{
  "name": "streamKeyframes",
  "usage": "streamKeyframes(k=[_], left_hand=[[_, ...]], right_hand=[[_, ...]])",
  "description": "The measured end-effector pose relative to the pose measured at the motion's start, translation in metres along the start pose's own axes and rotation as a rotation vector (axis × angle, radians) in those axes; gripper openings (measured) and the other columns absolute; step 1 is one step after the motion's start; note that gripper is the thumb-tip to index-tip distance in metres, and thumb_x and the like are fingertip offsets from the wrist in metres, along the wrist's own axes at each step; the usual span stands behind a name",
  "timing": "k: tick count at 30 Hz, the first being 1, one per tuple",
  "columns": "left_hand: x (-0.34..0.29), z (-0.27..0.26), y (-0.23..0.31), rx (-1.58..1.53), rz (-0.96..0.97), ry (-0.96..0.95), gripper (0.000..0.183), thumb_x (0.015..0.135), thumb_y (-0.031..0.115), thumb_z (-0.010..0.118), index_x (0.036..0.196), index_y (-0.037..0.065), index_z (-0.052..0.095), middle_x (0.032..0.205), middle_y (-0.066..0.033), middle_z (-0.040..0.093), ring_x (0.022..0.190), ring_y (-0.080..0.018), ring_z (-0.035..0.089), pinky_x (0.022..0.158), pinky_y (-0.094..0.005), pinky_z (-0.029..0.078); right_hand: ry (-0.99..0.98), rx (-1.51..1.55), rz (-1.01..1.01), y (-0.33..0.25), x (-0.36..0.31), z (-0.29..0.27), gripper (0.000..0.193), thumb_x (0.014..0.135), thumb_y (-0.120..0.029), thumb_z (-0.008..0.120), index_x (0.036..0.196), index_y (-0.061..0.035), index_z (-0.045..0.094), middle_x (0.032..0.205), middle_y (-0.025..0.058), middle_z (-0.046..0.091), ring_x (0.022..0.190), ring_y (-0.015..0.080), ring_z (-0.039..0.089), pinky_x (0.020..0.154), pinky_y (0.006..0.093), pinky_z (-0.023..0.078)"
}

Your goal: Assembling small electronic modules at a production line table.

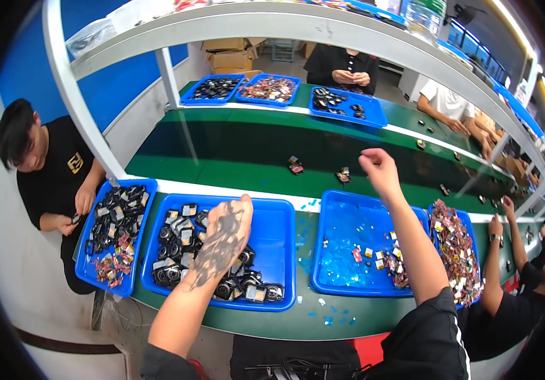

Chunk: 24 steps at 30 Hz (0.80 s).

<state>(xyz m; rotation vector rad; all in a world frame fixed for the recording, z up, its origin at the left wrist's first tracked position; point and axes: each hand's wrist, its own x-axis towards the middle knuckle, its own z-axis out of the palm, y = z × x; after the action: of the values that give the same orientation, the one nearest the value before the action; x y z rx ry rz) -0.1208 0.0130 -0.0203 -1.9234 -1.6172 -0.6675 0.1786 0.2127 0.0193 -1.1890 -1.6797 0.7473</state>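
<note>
My left hand (227, 221) is closed, its back turned up, above a blue tray (272, 215) of small black round-faced electronic units (170, 247). Its fingers are mostly hidden, so what they grip cannot be made out. My right hand (381, 172) is raised over the green conveyor belt (247, 149), fingers loosely curled and slightly apart, with nothing visible in them. Just left of it on the belt lies a small black unit with a reddish part (343, 175), and farther left is another such unit (294, 165).
Below my right forearm, a blue tray (322, 253) holds blue film scraps and small white-yellow pieces. Beside it stands a tray heaped with red-wired parts (455, 253). A filled tray (127, 288) is at far left, near a seated person (57, 164). A metal shelf frame (222, 31) crosses overhead. Other people work around the belt.
</note>
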Motion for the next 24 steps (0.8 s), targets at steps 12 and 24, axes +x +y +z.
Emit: streamKeyframes(k=[12, 24], left_hand=[[0.038, -0.01, 0.091, -1.831, -0.906, -0.142, 0.011, 0.093, 0.008, 0.06, 0.101, 0.0, 0.059, 0.096, -0.0108, 0.067, 0.086, -0.0176, 0.067, 0.072, -0.0266, 0.056], [0.024, -0.018, 0.093, -1.84, -0.881, -0.284, 0.034, 0.097, 0.008, 0.049, 0.131, 0.01, 0.049, 0.113, -0.0131, 0.062, 0.095, -0.0222, 0.064, 0.075, -0.0304, 0.054]], right_hand=[[-0.251, -0.8, -0.18, -0.014, -0.133, -0.108, 0.014, 0.075, -0.008, 0.07, 0.087, -0.0021, 0.069, 0.08, 0.0139, 0.067, 0.078, 0.0305, 0.065, 0.07, 0.0387, 0.051], [-0.49, -0.528, -0.239, -0.018, -0.161, -0.068, 0.01, 0.079, -0.006, 0.068, 0.088, -0.003, 0.067, 0.084, 0.0143, 0.062, 0.083, 0.0338, 0.062, 0.071, 0.0405, 0.05]])
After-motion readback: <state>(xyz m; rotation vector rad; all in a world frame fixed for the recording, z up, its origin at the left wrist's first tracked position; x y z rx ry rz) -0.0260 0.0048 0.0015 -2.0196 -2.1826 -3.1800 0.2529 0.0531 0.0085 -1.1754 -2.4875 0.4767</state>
